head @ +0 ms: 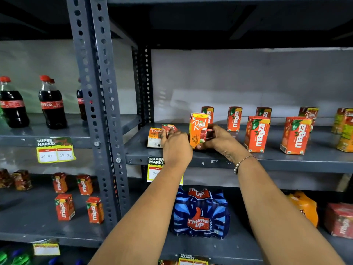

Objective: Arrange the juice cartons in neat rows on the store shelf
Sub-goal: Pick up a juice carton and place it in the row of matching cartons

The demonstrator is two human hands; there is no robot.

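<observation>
"Real" is printed on the upright orange carton (pixel 198 130) and "maaza" on the red cartons (pixel 257 133) beside it. "Coca-Cola" is read on a bottle (pixel 52 104). "SUPER MARKET", "20 Rs" and "18 Rs" are shown on the shelf tag (pixel 55 150). "Thums Up" is marked on the blue pack (pixel 200 213).

Upright orange cardboard Real juice carton (pixel 198 130) gripped in right hand (pixel 219 139); second Real carton (pixel 155 137) lying flat under left hand (pixel 176 146).
</observation>
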